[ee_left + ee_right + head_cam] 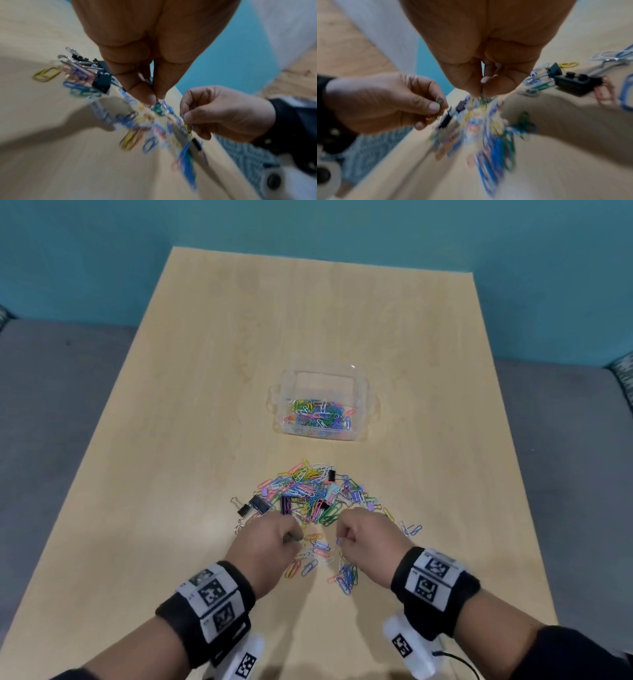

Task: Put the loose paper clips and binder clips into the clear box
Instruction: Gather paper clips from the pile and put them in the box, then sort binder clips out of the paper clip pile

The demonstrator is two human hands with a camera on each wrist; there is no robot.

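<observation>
A heap of coloured paper clips [310, 494] mixed with black binder clips [255, 505] lies on the wooden table in front of me. Beyond it stands the clear box [363, 419], with several clips lying inside. My left hand [274, 537] hovers over the near edge of the heap and pinches a green paper clip [440, 101] between thumb and fingers. My right hand [363, 534], just to its right, pinches a few paper clips [187, 125], blue and yellow among them. Both wrist views are blurred.
More clips are scattered between and below my hands [322, 563] and to the right [411, 529]. The table [205, 405] ends against a teal wall at the back. Grey floor lies on both sides.
</observation>
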